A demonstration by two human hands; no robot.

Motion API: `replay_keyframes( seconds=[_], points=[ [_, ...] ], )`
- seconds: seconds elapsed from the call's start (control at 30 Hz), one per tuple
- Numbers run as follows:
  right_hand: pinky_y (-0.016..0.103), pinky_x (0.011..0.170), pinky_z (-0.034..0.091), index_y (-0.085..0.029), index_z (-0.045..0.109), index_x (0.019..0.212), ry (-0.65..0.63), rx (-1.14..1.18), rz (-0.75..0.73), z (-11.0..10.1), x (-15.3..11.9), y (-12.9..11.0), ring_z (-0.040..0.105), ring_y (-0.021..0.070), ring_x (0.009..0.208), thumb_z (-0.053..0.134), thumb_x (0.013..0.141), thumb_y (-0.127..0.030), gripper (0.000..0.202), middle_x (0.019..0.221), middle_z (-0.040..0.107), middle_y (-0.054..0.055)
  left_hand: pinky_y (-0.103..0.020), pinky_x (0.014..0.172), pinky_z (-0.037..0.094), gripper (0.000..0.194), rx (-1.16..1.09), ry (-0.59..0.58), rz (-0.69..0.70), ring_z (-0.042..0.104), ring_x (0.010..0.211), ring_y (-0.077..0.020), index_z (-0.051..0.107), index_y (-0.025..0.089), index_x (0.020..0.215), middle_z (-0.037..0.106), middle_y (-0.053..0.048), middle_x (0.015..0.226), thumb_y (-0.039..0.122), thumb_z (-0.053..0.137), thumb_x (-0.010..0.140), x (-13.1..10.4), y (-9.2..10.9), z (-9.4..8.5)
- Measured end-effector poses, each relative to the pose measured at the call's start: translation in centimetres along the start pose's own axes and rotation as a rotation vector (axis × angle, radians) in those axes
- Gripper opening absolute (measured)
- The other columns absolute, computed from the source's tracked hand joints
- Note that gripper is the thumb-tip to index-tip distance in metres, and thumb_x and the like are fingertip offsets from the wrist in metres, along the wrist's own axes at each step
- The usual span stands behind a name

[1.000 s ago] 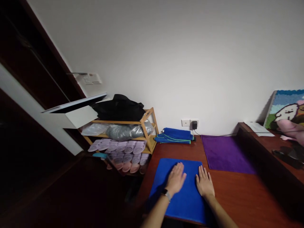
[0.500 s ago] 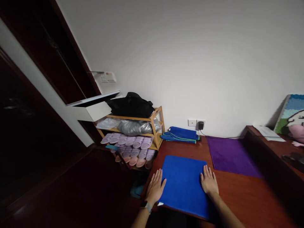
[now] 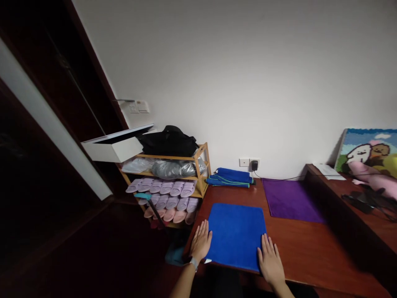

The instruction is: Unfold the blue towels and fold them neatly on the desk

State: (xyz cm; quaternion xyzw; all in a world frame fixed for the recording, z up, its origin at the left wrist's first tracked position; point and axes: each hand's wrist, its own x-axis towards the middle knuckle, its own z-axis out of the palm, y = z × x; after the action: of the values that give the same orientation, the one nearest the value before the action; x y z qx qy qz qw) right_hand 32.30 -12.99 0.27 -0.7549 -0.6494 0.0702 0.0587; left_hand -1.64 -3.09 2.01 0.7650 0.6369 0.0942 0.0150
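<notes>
A blue cloth (image 3: 236,236) lies spread flat on the reddish-brown wooden table (image 3: 300,248), with a small white tag at its near left corner. My left hand (image 3: 201,242) rests flat at the cloth's left edge, fingers stretched out and pointing away from me; a watch is on that wrist. At the right edge, toward the near corner, lies my right hand (image 3: 271,258), its fingers extended and touching the cloth's border. Neither hand grips anything.
Folded blue cloths with green edging (image 3: 231,177) lie at the table's back by a plugged-in charger (image 3: 254,165). A purple cloth (image 3: 291,198) is spread to the right. Left stands a wooden rack (image 3: 203,165) with slippers (image 3: 166,188), a black bag (image 3: 169,140) and a white box (image 3: 116,149).
My right hand has slid nearer to me along the cloth's right edge. That side of the cloth looks straighter. The view has turned slightly right, while my left hand stays at the left edge.
</notes>
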Motion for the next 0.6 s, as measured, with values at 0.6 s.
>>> replay_keyframes(
  seconds=[0.6],
  points=[
    [0.050, 0.126, 0.016, -0.010, 0.029, 0.159, 0.057, 0.023, -0.051, 0.4, -0.1, 0.4, 0.019, 0.0279, 0.156, 0.017, 0.099, -0.048, 0.072, 0.167, 0.023, 0.007, -0.047, 0.128, 0.021, 0.065, -0.113, -0.100, 0.328, 0.021, 0.156, -0.0219, 0.013, 0.023, 0.164, 0.025, -0.003, 0.169, 0.053, 0.018, 0.106, -1.9, 11.7, 0.7]
  ],
)
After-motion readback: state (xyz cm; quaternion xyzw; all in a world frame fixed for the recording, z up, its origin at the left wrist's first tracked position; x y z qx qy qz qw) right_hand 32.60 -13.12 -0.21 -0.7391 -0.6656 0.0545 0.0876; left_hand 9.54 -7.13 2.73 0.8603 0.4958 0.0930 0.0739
